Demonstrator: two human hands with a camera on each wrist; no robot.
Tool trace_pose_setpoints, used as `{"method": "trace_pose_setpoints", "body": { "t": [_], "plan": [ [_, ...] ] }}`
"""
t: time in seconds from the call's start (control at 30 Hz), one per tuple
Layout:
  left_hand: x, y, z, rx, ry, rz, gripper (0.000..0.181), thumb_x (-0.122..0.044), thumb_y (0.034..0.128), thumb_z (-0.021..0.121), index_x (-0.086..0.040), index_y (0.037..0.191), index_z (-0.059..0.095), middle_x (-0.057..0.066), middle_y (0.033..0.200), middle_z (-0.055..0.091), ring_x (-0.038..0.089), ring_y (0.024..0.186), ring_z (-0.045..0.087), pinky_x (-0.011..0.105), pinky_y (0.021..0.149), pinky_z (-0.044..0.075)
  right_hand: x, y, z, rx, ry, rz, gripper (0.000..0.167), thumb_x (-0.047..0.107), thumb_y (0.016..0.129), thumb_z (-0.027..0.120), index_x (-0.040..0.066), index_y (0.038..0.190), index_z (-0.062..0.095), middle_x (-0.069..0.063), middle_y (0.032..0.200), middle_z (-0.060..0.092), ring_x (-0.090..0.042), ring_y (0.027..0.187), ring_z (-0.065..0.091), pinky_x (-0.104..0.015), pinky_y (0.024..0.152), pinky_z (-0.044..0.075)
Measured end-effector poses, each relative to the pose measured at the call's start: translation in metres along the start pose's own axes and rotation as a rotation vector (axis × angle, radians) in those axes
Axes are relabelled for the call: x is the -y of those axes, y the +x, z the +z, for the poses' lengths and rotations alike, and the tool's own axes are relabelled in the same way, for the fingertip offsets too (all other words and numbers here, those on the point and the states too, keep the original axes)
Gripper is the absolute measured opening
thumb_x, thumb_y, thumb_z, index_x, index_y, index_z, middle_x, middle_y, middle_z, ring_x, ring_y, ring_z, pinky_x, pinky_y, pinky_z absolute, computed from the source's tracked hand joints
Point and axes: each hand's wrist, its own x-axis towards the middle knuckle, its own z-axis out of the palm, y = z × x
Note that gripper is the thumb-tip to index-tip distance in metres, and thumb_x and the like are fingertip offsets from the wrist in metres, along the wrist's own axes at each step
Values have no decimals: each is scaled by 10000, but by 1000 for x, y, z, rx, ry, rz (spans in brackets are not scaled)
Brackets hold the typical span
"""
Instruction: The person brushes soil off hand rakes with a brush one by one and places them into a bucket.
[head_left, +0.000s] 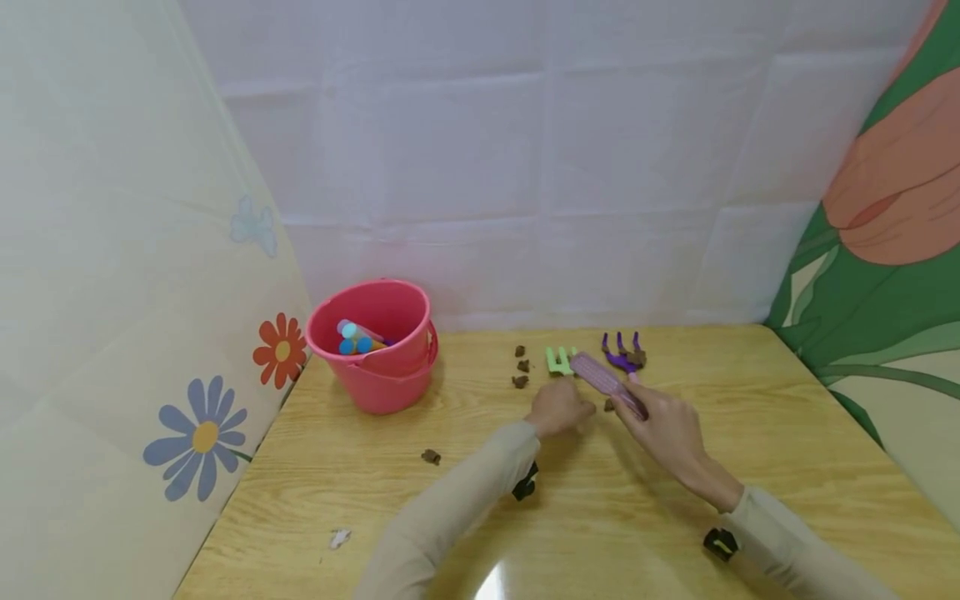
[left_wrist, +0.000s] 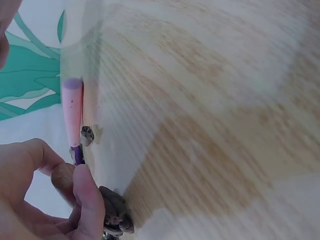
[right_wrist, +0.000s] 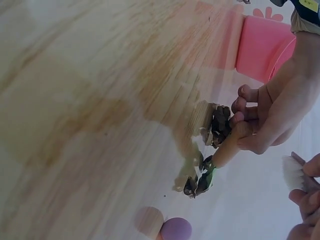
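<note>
Pinching a green rake (head_left: 558, 362), the left hand (head_left: 558, 407) sits near the brush (head_left: 597, 373) the right hand (head_left: 670, 429) grips; cleaning seems unfinished, the purple rake (head_left: 621, 362) beyond their fingers bearing a clump (head_left: 637, 358).

Left hand (left_wrist: 15, 185), pinching a smooth, round-ended, wood-brown handle (left_wrist: 62, 180) between thumb and fingers. Just to the near side of the thumb, a dark brown, crumpled clump (left_wrist: 116, 212) rests on the pale, wood-grained tabletop (left_wrist: 240, 145); whether the two touch cannot be told. Farther right lies a slim, cylindrical pink handle (left_wrist: 73, 110) with a lilac rounded end and a purple neck; a small dark brown lump (left_wrist: 87, 135) sits close along its near side. A partial, cropped right hand (left_wrist: 5, 20) shows farther right. Beyond, broad green painted leaves (left_wrist: 30, 70) adjoin a plain white backdrop (left_wrist: 45, 132). A shadow (left_wrist: 190, 175) darkens the tabletop.
</note>
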Motion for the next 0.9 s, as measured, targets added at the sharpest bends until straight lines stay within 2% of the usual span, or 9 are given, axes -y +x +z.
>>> {"method": "trace_pose_setpoints", "body": {
  "t": [0.03, 0.1, 0.27, 0.33, 0.53, 0.77, 0.9],
  "plan": [
    [0, 0, 0, 2, -9, 4, 394, -245, 909, 692, -83, 586, 532, -5, 477, 545, 62, 345, 327, 203, 345, 284, 0, 0, 0, 0, 2, 0, 235, 113, 799, 803, -28, 974, 737, 95, 532, 454, 105, 434, 192, -140, 344, 207],
    [-1, 0, -2, 3, -42, -3, 464, -245, 909, 694, -130, 532, 448, -2, 461, 546, 56, 329, 319, 200, 332, 274, 0, 0, 0, 2, -2, 4, 227, 134, 814, 796, -22, 967, 737, 90, 533, 461, 110, 436, 194, -140, 345, 209],
    [-2, 2, -3, -2, -87, -22, 498, -232, 911, 690, -143, 513, 404, -44, 400, 417, 66, 319, 332, 206, 324, 276, -1, 0, -1, 14, -17, 25, 328, 118, 803, 806, -70, 1056, 714, -18, 590, 580, 93, 413, 187, -149, 328, 219],
    [-1, 4, -3, -13, -92, -18, 448, -232, 925, 669, -138, 564, 422, -53, 427, 389, 75, 340, 347, 214, 339, 290, -2, -1, -1, 17, -22, 33, 382, 105, 794, 811, -98, 1094, 689, -34, 595, 588, 76, 402, 188, -153, 322, 222],
    [3, 8, -3, -45, -70, -11, 230, -242, 988, 573, -92, 818, 536, -6, 604, 437, 114, 474, 396, 244, 442, 345, -4, -1, -2, 12, -35, 33, 413, 112, 796, 805, -109, 1121, 676, 46, 528, 487, 43, 393, 214, -159, 326, 220],
    [9, 10, -1, -39, -85, 9, 212, -193, 1028, 492, -4, 1059, 584, 36, 750, 471, 139, 581, 432, 260, 520, 377, -2, -1, -5, -28, -42, -5, 397, 88, 765, 815, -86, 1102, 697, 97, 507, 414, 138, 467, 133, -144, 339, 199],
    [11, 10, 1, -27, -117, 13, 202, -181, 1043, 462, -8, 1104, 549, 94, 890, 516, 149, 602, 438, 267, 529, 387, -2, -1, -5, -35, -42, -13, 396, 87, 759, 820, -83, 1097, 701, 105, 505, 410, 175, 503, 94, -141, 341, 193]
  ]
}}
